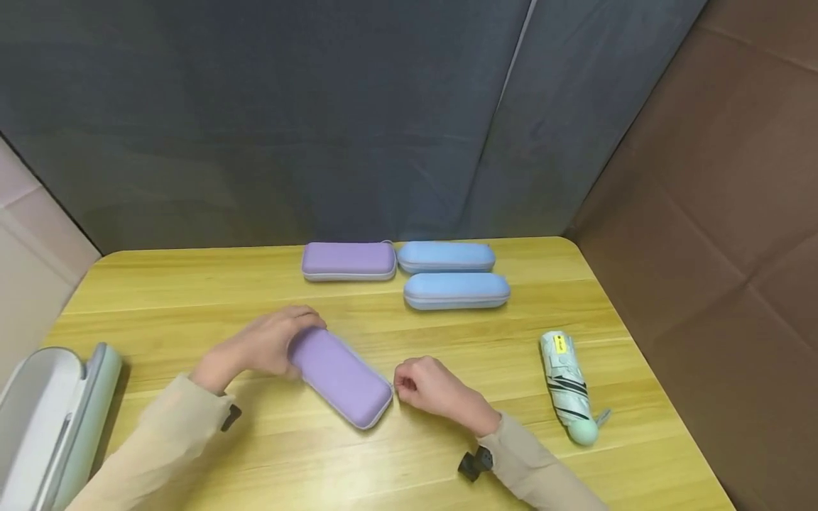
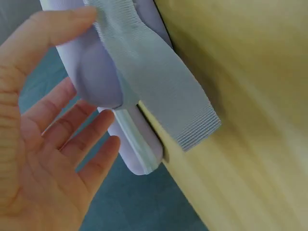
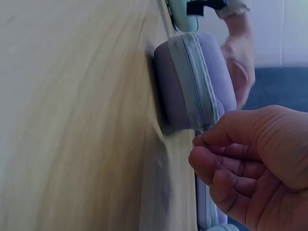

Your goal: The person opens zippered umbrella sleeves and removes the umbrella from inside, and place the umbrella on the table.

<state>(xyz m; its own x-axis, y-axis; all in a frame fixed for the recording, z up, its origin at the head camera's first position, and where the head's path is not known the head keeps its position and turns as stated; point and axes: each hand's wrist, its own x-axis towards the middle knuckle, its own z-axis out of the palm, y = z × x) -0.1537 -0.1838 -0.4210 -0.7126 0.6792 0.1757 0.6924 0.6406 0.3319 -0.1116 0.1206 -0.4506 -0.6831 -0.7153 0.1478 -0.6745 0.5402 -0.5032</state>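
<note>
A purple zip case lies slantwise on the wooden table between the two hands. My left hand holds its far left end, with the thumb against the case beside the pale zip band in the left wrist view. A wide grey fabric tab sticks out from that end. At the opposite corner my right hand pinches the small zipper pull between thumb and forefinger. The zip band looks closed along the end facing the right wrist camera.
Behind the hands lie another purple case and two blue cases, one farther back and one nearer. A folded mint umbrella lies to the right. A pale green and grey appliance stands at the left edge.
</note>
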